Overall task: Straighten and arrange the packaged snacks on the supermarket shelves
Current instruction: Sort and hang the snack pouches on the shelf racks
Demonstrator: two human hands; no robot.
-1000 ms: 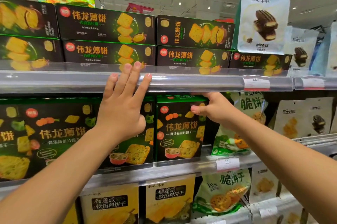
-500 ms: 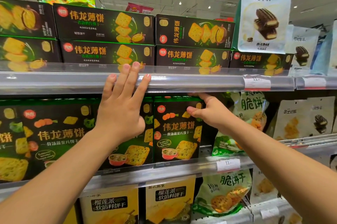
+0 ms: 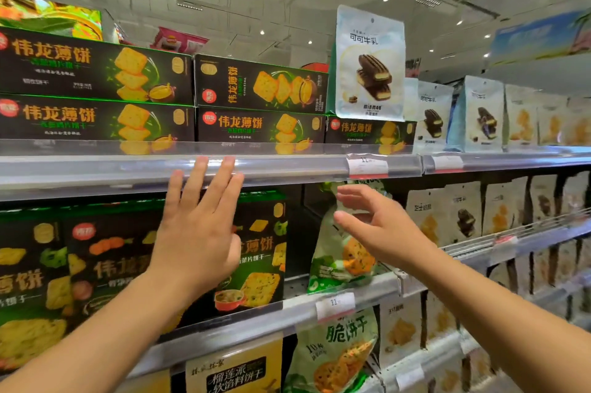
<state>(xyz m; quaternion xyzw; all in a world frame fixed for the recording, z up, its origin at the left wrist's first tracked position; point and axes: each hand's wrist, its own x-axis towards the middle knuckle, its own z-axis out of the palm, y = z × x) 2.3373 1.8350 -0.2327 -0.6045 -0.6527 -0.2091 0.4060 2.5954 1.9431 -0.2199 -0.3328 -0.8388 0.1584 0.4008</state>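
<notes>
On the middle shelf stand dark green cracker boxes (image 3: pixel 259 252) side by side. My left hand (image 3: pixel 198 226) lies flat with straight fingers on the front of the rightmost boxes, its fingertips over the upper shelf rail (image 3: pixel 287 168). My right hand (image 3: pixel 377 226) hovers open in front of a green bag of crackers (image 3: pixel 339 268) just right of the boxes, holding nothing. A dark gap separates the last box from the bag.
The top shelf carries stacked black cracker boxes (image 3: pixel 259 85) and a pale blue cocoa-biscuit bag (image 3: pixel 371 63) standing on one. Beige snack bags (image 3: pixel 447 219) fill the shelves to the right. Yellow boxes (image 3: pixel 233 370) and another green bag (image 3: pixel 339 351) sit below.
My right hand let go of the rightmost green box's edge and drew right, opening in front of the green bag. The view swung right. My left hand stays pressed on the boxes.
</notes>
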